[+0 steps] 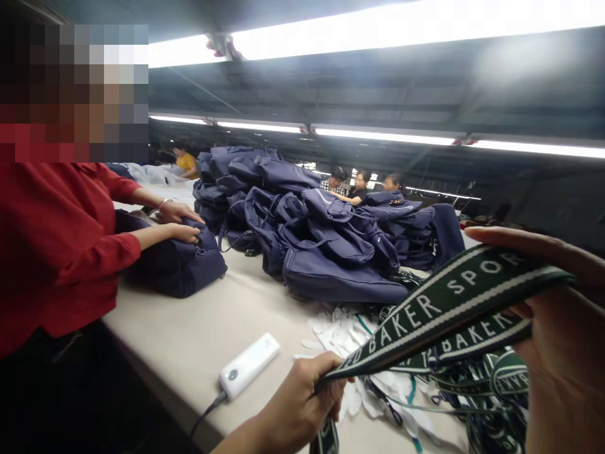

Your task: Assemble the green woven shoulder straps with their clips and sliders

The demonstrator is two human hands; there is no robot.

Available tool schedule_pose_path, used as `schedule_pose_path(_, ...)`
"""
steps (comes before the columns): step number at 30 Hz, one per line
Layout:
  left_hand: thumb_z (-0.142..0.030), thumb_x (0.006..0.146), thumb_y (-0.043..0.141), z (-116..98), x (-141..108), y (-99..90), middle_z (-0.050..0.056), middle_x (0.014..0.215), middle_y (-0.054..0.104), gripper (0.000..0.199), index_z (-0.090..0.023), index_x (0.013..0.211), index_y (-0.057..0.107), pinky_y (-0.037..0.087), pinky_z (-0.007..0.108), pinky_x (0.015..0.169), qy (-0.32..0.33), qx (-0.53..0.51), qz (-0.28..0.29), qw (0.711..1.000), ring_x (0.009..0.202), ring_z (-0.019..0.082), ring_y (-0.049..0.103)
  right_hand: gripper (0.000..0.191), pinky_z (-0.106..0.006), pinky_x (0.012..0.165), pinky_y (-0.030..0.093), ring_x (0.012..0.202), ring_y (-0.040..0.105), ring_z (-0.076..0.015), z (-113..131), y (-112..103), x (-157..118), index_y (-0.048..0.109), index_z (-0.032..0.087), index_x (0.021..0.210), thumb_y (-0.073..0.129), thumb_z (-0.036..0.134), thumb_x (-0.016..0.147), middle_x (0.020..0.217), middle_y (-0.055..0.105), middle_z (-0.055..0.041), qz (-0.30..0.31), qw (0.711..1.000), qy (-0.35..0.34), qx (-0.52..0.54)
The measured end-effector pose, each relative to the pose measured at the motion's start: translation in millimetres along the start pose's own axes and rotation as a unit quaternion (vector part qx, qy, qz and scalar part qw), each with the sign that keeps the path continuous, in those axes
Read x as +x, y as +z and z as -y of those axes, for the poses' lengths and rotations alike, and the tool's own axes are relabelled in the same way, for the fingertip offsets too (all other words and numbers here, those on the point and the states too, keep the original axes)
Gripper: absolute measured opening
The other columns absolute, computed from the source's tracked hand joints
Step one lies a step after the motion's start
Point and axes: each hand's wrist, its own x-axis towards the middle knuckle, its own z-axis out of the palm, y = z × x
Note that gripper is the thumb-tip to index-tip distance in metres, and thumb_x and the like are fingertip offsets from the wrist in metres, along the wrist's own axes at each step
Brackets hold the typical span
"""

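A dark green webbing strap [449, 296] with white edge lines and white lettering that includes "BAKER SPOR" stretches between my two hands. My left hand [307, 394] is closed in a fist round its lower end, and a short tail hangs below. At the right, my right hand [562, 334] holds the strap where it doubles back in a loop, one finger lying straight along the top. Part of this hand is behind the strap. Beneath it lies a tangled heap of similar straps [496, 391], beside a pile of white oval pieces [335, 328].
Navy bags [340, 265] are heaped across the middle of the pale table [184, 334]. A white power bank [250, 366] with a cable lies near the front edge. At left, a person in a red top [70, 239] handles a navy bag [184, 268]. Several people work farther back.
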Motion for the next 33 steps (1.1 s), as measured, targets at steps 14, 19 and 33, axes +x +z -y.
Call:
schedule_pose_path(14,-0.043,0.093,0.06,-32.2,29.8,-7.5,0.0,0.069,0.065,0.029,-0.02,0.11,0.062,0.048,0.025,0.065,0.121,-0.087,-0.18,0.972,0.064,0.016,0.061,0.058,-0.023,0.066,0.053,0.074,0.065,-0.0141,-38.7,60.9,-51.5,0.063,0.019,0.133,0.067,0.011,0.076,0.095,0.074,-0.0025,0.318,0.944,0.088,0.031)
schedule_pose_path(19,-0.034,0.089,0.067,-44.6,55.4,-30.1,0.0,0.064,0.064,0.026,-0.017,0.108,0.064,0.05,0.024,0.06,0.156,-0.17,-0.237,0.944,0.059,0.015,0.062,0.057,-0.02,0.057,0.041,0.062,0.052,-0.0078,-70.8,69.1,-60.0,0.059,0.015,0.136,0.066,0.017,0.08,0.078,0.065,0.0015,0.302,0.918,0.21,0.148)
schedule_pose_path(33,0.0,0.082,0.059,-43.5,96.0,-49.9,0.0,0.053,0.059,0.016,-0.01,0.088,0.069,0.049,0.023,0.049,0.144,-0.276,-0.283,0.907,0.044,0.011,0.053,0.029,-0.021,0.053,0.028,0.052,0.041,-0.0053,-145.4,106.7,-80.2,0.074,0.013,0.096,0.076,0.031,0.073,0.061,0.057,0.0043,0.236,0.838,0.351,0.344)
